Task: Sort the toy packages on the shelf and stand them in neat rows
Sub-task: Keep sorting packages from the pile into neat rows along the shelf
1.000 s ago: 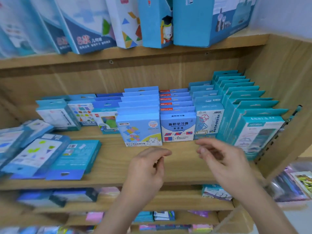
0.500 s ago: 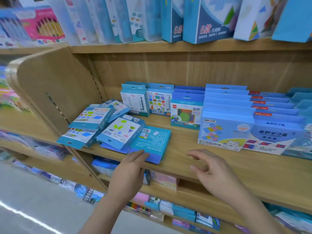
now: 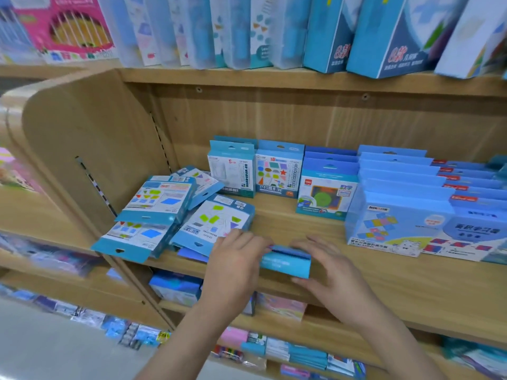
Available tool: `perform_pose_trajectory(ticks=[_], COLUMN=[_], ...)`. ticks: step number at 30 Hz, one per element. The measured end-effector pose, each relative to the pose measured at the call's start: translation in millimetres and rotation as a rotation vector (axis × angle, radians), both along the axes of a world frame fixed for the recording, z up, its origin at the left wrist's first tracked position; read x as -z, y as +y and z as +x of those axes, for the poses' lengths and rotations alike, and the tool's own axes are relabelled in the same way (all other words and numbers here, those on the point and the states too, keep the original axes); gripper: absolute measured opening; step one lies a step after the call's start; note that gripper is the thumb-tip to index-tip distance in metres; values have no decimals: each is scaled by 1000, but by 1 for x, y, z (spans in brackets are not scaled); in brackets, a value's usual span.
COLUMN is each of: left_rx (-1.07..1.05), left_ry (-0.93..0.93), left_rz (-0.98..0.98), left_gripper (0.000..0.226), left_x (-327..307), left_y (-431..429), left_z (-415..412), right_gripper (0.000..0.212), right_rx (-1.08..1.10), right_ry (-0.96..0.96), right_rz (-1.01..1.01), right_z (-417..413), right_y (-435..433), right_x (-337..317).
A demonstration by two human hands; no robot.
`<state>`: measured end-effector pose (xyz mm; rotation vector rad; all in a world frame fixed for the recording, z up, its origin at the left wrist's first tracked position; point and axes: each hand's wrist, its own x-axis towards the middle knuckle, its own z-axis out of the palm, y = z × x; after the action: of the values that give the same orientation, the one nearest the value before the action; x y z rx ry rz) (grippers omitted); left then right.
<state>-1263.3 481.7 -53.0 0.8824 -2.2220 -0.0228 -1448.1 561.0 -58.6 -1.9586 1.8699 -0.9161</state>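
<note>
Most blue cardboard toy packages (image 3: 397,185) stand in rows at centre right; a toppled heap (image 3: 162,200) at centre left is unsorted. The left hand (image 3: 236,260) and right hand (image 3: 333,272) grip the ends of one flat blue package (image 3: 286,261), lower centre.

Both forearms (image 3: 197,333) are bare, as are the left hand (image 3: 236,259) and right hand (image 3: 329,278) (fingers (image 3: 315,241) slender).
</note>
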Motion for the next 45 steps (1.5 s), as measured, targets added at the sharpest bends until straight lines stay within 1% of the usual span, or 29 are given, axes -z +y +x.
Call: perform_pose_trajectory(ticks=[1, 2, 3, 4, 5, 7, 9, 10, 14, 22, 24, 27, 30, 32, 35, 37, 40, 42, 45], left_rx=[20, 15, 4, 0, -1, 46, 148, 187, 218, 206, 215, 232, 241, 247, 301, 336, 393, 411, 401], left_ry=[141, 288, 432, 546, 619, 666, 648, 652, 741, 740, 734, 710, 679, 635, 557, 503, 457, 435, 444], left_rz=[145, 333, 527, 691, 809, 1011, 1168, 1209, 1231, 1206, 1212, 1204, 1158, 1132, 1116, 1080, 1057, 1050, 1092], left_gripper=[12, 6, 9, 17, 28, 46, 46, 43, 33, 33, 31, 34, 34, 32, 31, 28, 21, 25, 34], left_x=[-12, -22, -29, -32, -32, -29, -22, -19, -22, -24, -23, -19, -14, -10, -10, -11, -14, -15, -12], left_y=[0, -2, -3, -6, -9, -9, 0, 5, 14, 12, 11, 13, 15, 17, 25, 34, 51, 63, 83], left_z=[-2, -3, -4, -3, -2, 2, 2, 1, 1, 2, -1, -10, -25, -38, -64, -84, -114, -135, -164], right_gripper=[48, 37, 29, 25, 22, 16, 19, 20, 26, 36, 34, 26, 18, 17, 25, 28, 25, 30, 37], right_rx=[34, 56, 67, 82, 113, 194, 243, 255, 260, 266, 266, 271, 306, 346, 376, 402, 460, 460, 450], right_ry=[-99, -219, -348, -469, -573, -747, -895, -949, -1047, -1080, -1079, -1060, -1018, -936, -783, -728, -674, -666, -688], right_rz=[-19, -16, -4, 0, -1, 5, 19, 24, 36, 53, 43, 21, -2, -46, -111, -140, -178, -179, -152], right_z=[1, 2, 3, 4, 4, 3, 4, 4, 9, 10, 9, 3, -10, -23, -49, -68, -97, -116, -145], right_y=[-2, -3, -4, -6, -7, -10, -11, -11, -9, -11, -9, -1, 9, 18, 37, 52, 75, 91, 113], right_x=[-6, -11, -16, -20, -22, -24, -27, -28, -35, -34, -31, -28, -25, -23, -21, -18, -15, -14, -15])
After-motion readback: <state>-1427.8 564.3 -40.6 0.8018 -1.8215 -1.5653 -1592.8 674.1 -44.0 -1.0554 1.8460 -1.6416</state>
